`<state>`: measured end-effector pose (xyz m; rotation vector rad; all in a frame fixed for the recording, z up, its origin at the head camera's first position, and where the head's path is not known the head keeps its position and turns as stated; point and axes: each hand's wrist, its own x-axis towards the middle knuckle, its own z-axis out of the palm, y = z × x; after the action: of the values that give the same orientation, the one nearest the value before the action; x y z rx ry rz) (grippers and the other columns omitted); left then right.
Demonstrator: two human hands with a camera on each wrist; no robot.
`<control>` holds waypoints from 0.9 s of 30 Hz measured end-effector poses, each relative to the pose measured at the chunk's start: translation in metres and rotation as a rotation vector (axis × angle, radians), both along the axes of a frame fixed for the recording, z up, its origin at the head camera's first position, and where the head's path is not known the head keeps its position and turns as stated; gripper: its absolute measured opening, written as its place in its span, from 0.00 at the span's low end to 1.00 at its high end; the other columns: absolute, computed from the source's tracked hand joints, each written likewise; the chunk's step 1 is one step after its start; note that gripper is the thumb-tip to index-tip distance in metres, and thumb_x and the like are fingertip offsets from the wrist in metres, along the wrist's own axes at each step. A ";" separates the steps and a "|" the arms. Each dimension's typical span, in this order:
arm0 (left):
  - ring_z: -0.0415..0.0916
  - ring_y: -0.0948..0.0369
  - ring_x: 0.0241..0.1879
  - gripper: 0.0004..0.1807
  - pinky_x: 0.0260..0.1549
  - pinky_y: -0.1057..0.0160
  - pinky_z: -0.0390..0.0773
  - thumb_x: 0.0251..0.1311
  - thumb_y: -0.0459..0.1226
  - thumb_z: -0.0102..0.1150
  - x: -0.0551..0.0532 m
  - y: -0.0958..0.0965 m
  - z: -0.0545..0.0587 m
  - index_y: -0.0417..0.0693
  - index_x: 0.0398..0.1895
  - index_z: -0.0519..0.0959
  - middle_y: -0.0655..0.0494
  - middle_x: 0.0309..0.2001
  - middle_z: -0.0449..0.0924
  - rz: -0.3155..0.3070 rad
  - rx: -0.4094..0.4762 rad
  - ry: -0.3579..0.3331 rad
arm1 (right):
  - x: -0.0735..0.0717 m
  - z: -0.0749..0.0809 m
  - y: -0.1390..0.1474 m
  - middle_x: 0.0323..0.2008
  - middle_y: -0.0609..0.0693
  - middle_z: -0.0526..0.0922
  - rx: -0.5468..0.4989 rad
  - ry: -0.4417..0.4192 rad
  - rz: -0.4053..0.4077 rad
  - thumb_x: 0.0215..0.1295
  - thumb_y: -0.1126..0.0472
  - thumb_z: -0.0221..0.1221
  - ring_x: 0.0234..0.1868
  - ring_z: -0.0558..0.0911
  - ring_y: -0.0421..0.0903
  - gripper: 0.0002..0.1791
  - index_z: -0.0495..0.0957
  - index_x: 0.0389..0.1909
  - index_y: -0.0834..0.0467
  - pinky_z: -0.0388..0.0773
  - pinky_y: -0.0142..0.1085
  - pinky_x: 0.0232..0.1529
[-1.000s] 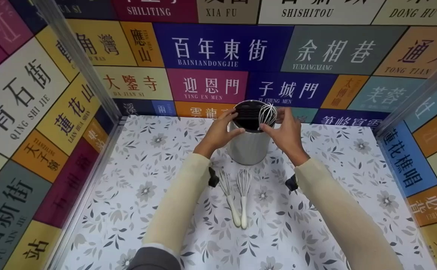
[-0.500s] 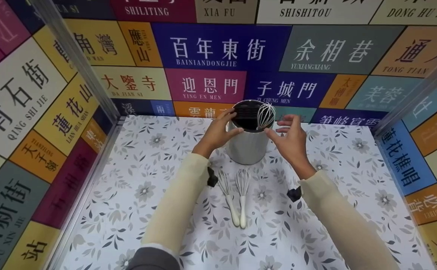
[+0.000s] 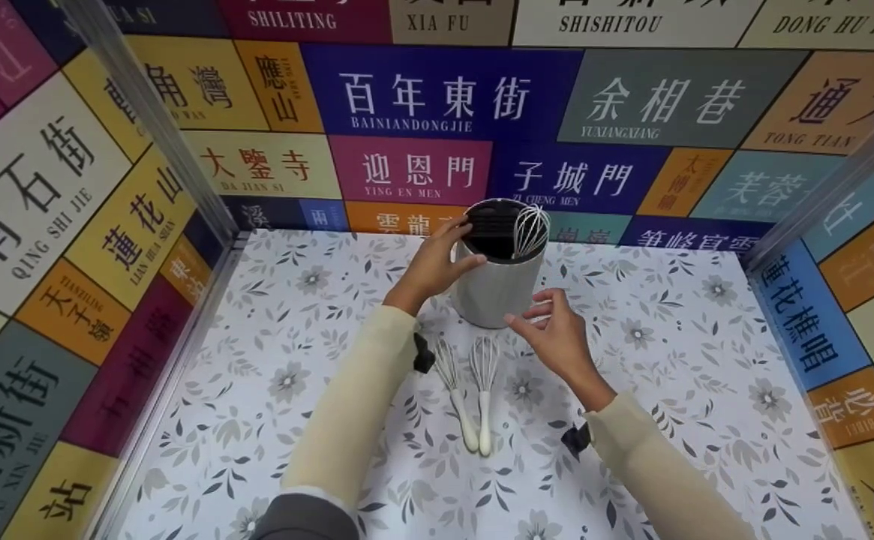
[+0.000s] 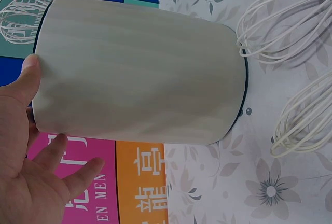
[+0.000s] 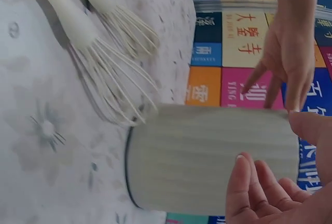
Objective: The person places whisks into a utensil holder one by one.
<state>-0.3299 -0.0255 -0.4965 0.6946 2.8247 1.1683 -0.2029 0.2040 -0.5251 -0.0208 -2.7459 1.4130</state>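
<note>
A grey cylindrical utensil holder with a dark inside stands on the table. One whisk is in it, its wire head above the right rim and its handle hidden inside. My left hand holds the holder at the rim, thumb on the front edge and fingers around the left side. Empty, my right hand is in front of the holder's lower right side, fingers loosely bent. Nearer me lie two cream-handled whisks, a left whisk and a right whisk, with wire heads toward the holder.
A white table cover with grey flowers and leaves lies under everything. Close behind the holder rises a back wall of colourful lettered panels. Lettered side walls with clear corner strips bound the table on left and right.
My right hand has let go of the whisk at the holder's rim and moved down toward me. The whisk stays in the holder. My left hand keeps its place on the rim.
</note>
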 end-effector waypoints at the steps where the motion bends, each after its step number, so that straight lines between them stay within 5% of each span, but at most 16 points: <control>1: 0.59 0.54 0.78 0.37 0.77 0.54 0.61 0.69 0.51 0.62 0.000 0.000 0.000 0.47 0.77 0.66 0.51 0.80 0.58 0.000 0.000 -0.001 | 0.003 -0.006 -0.002 0.46 0.50 0.86 0.006 -0.010 0.013 0.63 0.38 0.67 0.41 0.87 0.50 0.34 0.68 0.61 0.53 0.84 0.45 0.39; 14: 0.57 0.54 0.79 0.37 0.78 0.54 0.58 0.69 0.51 0.62 -0.001 -0.001 0.000 0.46 0.76 0.66 0.52 0.80 0.57 -0.010 0.004 0.000 | 0.042 -0.073 -0.035 0.26 0.48 0.85 0.059 -0.180 0.059 0.62 0.47 0.70 0.21 0.79 0.41 0.29 0.71 0.54 0.61 0.76 0.37 0.27; 27: 0.55 0.56 0.79 0.38 0.78 0.55 0.58 0.68 0.53 0.62 0.000 0.000 0.001 0.49 0.77 0.66 0.56 0.81 0.56 0.001 -0.002 -0.036 | 0.059 -0.090 -0.053 0.26 0.55 0.82 -0.010 -0.369 0.015 0.59 0.51 0.72 0.16 0.83 0.46 0.28 0.71 0.51 0.63 0.82 0.38 0.17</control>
<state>-0.3300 -0.0260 -0.4951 0.6656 2.7963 1.1659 -0.1442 0.1512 -0.6153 -0.2906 -3.0298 1.5650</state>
